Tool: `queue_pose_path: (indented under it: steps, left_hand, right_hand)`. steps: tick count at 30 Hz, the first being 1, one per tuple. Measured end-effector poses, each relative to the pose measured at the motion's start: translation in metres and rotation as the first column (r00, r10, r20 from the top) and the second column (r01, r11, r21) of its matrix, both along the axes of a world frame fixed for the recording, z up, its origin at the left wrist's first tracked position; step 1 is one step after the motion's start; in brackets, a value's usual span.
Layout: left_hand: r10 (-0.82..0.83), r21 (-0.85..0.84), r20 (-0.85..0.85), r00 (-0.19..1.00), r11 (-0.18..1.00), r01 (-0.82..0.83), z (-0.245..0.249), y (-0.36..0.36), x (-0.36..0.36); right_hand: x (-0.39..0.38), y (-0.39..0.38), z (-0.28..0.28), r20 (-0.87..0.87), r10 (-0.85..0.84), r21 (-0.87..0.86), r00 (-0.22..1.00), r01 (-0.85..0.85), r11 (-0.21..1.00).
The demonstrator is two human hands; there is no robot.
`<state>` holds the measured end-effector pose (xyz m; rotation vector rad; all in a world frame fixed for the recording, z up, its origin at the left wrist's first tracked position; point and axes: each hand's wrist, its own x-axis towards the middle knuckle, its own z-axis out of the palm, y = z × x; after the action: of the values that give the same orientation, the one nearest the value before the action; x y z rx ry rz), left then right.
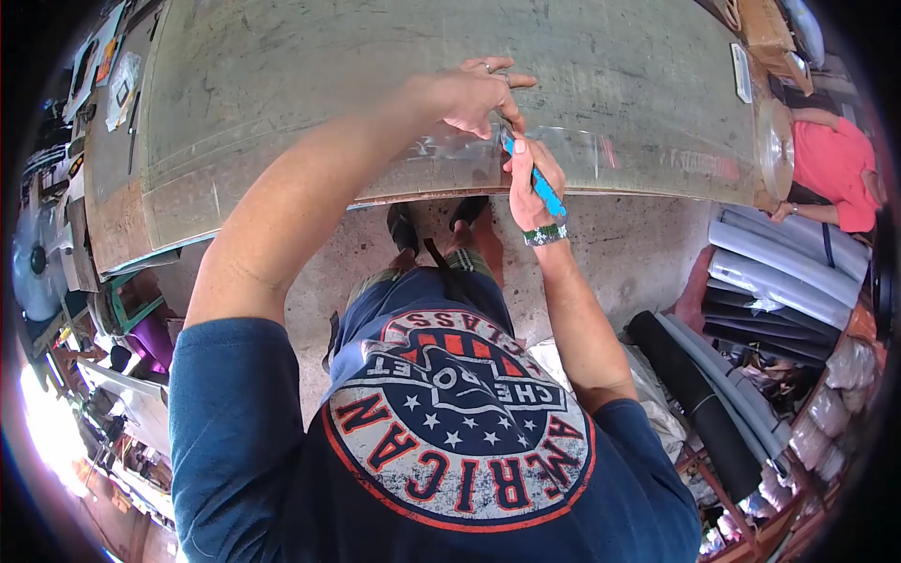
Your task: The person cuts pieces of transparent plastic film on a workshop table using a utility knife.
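My right hand [537, 183] is wrapped round a blue cutter knife [544, 190], whose tip points down at the table near its front edge. Just left of the tip, my left hand [479, 94] rests on the table with its fingers spread. Under and beside both hands, a strip of clear plastic [582, 148] lies along the front of the worn grey-green table [375, 56]. Whether the blade touches the plastic cannot be made out.
At the right end of the table is a person in a pink shirt [831, 169]. Rolls of grey material [788, 263] and a black roll [690, 394] lie at the right. A white object [741, 73] sits at the table's right edge.
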<state>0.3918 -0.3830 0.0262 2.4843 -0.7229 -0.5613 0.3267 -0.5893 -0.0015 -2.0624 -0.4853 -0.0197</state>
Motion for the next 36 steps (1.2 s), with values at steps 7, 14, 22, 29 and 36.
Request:
queue_pose_path:
  steps: [7,14,22,29,36]
  left_hand:
    - [0.01,-0.012,0.019,1.0,1.0,-0.01,-0.006,0.0,0.001]
    - [0.025,0.045,0.007,1.0,0.999,-0.026,-0.006,-0.001,0.002]
    - [0.043,0.058,0.012,0.999,0.997,-0.044,-0.008,-0.002,0.002]
    - [0.029,0.011,-0.034,0.999,1.0,-0.029,-0.004,-0.003,0.002]
    - [0.0,-0.034,-0.072,0.997,0.999,-0.003,-0.002,0.003,0.002]
  right_hand:
    - [0.001,0.005,0.005,-0.071,-0.002,-0.042,0.997,-0.001,0.999]
    - [0.004,0.005,0.0,-0.013,-0.01,-0.116,1.0,0.008,0.993]
    - [0.01,0.014,0.008,0.04,0.019,-0.206,0.999,-0.011,0.979]
    - [-0.013,-0.001,0.033,-0.065,0.095,-0.265,0.993,-0.109,0.958]
    - [-0.019,-0.059,0.078,0.136,0.093,-0.228,0.986,-0.06,0.972]
